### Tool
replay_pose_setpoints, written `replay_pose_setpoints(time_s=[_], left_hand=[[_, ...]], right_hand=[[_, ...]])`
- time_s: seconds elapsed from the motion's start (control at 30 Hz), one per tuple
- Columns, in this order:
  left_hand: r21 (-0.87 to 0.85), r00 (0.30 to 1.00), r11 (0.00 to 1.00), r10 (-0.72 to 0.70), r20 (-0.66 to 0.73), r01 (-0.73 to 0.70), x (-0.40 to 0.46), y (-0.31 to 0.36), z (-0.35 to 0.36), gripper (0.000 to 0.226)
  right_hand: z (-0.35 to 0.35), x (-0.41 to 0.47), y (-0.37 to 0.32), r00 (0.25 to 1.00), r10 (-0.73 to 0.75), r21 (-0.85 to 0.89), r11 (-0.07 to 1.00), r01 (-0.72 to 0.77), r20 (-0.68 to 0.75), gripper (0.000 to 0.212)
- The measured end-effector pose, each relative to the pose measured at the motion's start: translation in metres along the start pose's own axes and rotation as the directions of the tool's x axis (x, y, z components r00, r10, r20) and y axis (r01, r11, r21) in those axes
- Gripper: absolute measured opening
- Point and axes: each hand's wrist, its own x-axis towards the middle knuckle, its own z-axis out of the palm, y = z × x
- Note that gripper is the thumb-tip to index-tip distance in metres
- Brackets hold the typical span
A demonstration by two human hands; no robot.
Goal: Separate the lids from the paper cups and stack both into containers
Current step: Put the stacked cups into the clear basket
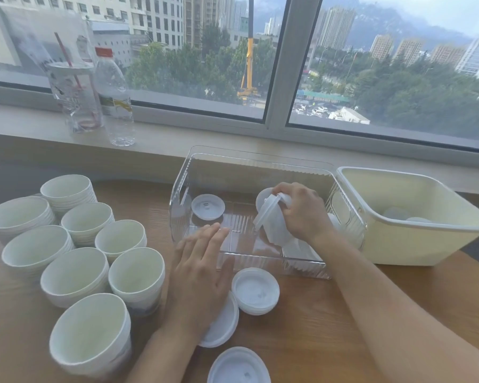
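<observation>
The right hand point(302, 214) grips a bunch of lids point(271, 219) inside the clear bin point(249, 158), probably to stack them there. The left hand point(202, 275), fingers straight, rests on a lid point(224, 327) on the tabletop point(329, 327), next to the cups point(75, 275).

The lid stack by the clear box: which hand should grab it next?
Probably the left hand. It lies open right beside the lid stack, while the right hand is busy holding lids inside the clear box.

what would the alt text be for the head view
A person's right hand holds white lids inside a clear bin while the left hand rests flat on a lid; stacked paper cups stand left.
</observation>
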Motion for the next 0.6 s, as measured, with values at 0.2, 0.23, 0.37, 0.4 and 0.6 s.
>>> replay_pose_setpoints(time_s=[0.2,0.23,0.37,0.4,0.6], left_hand=[[0.002,1.000,1.000,-0.010,0.009,0.010,0.000,-0.001,0.000,0.047],[0.001,1.000,1.000,-0.013,0.012,0.013,0.000,-0.001,-0.001,0.046],[0.020,0.998,1.000,-0.022,0.053,0.021,0.002,0.002,-0.004,0.049],[0.032,0.997,0.999,-0.029,0.072,0.027,0.002,0.003,-0.005,0.051],[0.035,0.963,0.994,-0.107,0.247,0.101,0.018,0.025,-0.013,0.067]], right_hand=[[-0.014,-0.011,0.026,0.987,-0.146,-0.169,0.977,0.133,-0.069,0.028],[-0.013,-0.015,0.030,0.985,-0.169,-0.202,0.966,0.159,-0.032,0.034],[-0.014,-0.034,0.044,0.978,-0.135,-0.231,0.958,0.170,0.160,0.065],[-0.015,-0.039,0.047,0.975,-0.113,-0.213,0.965,0.153,0.190,0.074],[-0.012,-0.057,0.052,0.983,-0.097,-0.049,0.993,0.106,0.154,0.067]])
